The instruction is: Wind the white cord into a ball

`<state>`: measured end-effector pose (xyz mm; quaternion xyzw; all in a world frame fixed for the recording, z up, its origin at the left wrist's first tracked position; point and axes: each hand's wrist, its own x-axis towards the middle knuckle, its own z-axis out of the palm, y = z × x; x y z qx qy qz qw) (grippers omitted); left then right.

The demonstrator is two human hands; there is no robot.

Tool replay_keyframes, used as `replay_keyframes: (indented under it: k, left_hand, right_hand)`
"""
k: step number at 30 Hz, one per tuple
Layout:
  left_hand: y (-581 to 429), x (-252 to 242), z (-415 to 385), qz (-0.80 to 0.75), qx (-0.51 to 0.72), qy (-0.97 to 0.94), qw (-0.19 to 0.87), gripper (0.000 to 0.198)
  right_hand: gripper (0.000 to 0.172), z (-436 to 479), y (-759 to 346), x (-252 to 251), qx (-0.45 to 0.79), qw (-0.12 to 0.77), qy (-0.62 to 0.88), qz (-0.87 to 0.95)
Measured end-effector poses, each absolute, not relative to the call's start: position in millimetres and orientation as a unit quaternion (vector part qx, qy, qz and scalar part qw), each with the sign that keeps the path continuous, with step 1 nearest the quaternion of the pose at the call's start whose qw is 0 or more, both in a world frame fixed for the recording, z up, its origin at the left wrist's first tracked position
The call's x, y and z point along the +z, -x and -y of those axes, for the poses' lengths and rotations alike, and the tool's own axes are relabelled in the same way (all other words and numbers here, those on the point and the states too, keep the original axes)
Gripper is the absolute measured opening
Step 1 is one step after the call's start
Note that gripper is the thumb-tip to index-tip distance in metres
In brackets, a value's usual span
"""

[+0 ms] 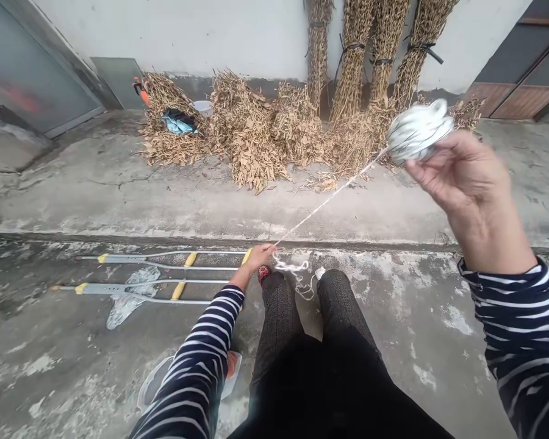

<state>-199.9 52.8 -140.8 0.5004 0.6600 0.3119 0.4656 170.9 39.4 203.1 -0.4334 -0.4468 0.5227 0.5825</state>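
**Right hand point(466, 177) lifts the ball, left hand point(258, 256) pinches the line**

Right hand is raised at about 2 o'clock, fingers curled round a ball of white cord point(418, 131) and gripping it from below and behind. Left hand is stretched out low at 12 o'clock, just beside the person's foot, with its fingertips pressed together on the cord point(329, 198). The cord runs straight and tight between the two hands, sloping down from the ball to the pinch.

A loose tangle point(297, 271) of the same cord lies on the concrete floor point(73, 195) between the feet, touching or nearly touching the left hand's side of the line.

Judging from this, the main risk is the tangle. If it is drawn on while it lies heaped, it could knot or catch on a shoe point(264, 273). The pinch is also slight: with the line this tight, a sharper pull from the right hand could slide the cord out of the left fingertips. The ball looks loosely wound, so coils might slip off if the grip eases.

Two crutches point(165, 274) lie flat on the floor at 10 o'clock, with a clear plastic bag point(128, 299) across them. Dried stalks point(256, 128) are heaped and bundled against the wall far off at 12 o'clock, well apart from both hands.
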Motion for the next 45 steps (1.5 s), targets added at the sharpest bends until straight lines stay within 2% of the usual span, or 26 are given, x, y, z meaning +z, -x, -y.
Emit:
replay_keyframes:
  k: [4, 7, 8, 12, 15, 17, 18, 22, 30, 37, 41, 45]
  left_hand:
    - [221.4, -135.9, -56.4, -0.711, 0.335, -0.451, 0.424, 0.02]
    - [199.2, -111.6, -74.4, -0.7, 0.372, -0.452, 0.41, 0.013]
    - [184.0, -100.0, -80.9, -0.682, 0.385, -0.463, 0.415, 0.017]
    - [107.8, -42.8, -89.0, -0.425, 0.514, -0.548, 0.505, 0.042]
    - [66.6, -4.3, -74.6, -0.355, 0.552, -0.551, 0.515, 0.032]
    - [54.5, 9.8, -62.5, -0.356, 0.555, -0.555, 0.508, 0.02]
    - [52.2, 12.5, -57.2, -0.363, 0.55, -0.562, 0.5, 0.02]
    - [54.8, -3.0, -42.3, -0.41, 0.507, -0.59, 0.477, 0.02]
    - [70.8, -56.1, -35.3, -0.456, 0.417, -0.589, 0.52, 0.017]
    - [86.6, -56.3, -59.9, -0.501, 0.376, -0.637, 0.449, 0.023]
    - [92.1, -69.7, -50.0, -0.491, 0.313, -0.644, 0.496, 0.025]
    - [85.9, -54.0, -50.9, -0.501, 0.376, -0.598, 0.501, 0.03]
  right_hand:
    - [0.039, -35.1, -145.7, 173.2, 0.572, 0.507, 0.436, 0.475]
    - [0.044, -39.7, -124.1, 152.6, 0.613, 0.463, 0.418, 0.485]
    - [0.045, -42.6, -116.9, 146.8, 0.627, 0.445, 0.415, 0.486]
    - [0.041, -56.1, -96.5, 129.5, 0.668, 0.373, 0.418, 0.49]
    - [0.037, -62.5, -97.1, 124.8, 0.664, 0.364, 0.432, 0.49]
    - [0.036, -63.5, -103.7, 125.2, 0.648, 0.373, 0.438, 0.5]
    - [0.036, -63.1, -107.7, 125.9, 0.637, 0.379, 0.443, 0.504]
    - [0.034, -59.6, -119.9, 126.4, 0.606, 0.41, 0.469, 0.495]
    - [0.024, -65.8, -122.9, 114.0, 0.573, 0.481, 0.51, 0.424]
    - [0.033, -53.5, -118.5, 126.9, 0.552, 0.496, 0.455, 0.492]
    - [0.039, -56.5, -128.7, 147.8, 0.476, 0.544, 0.438, 0.534]
    - [0.04, -61.3, -130.0, 156.9, 0.452, 0.519, 0.437, 0.58]
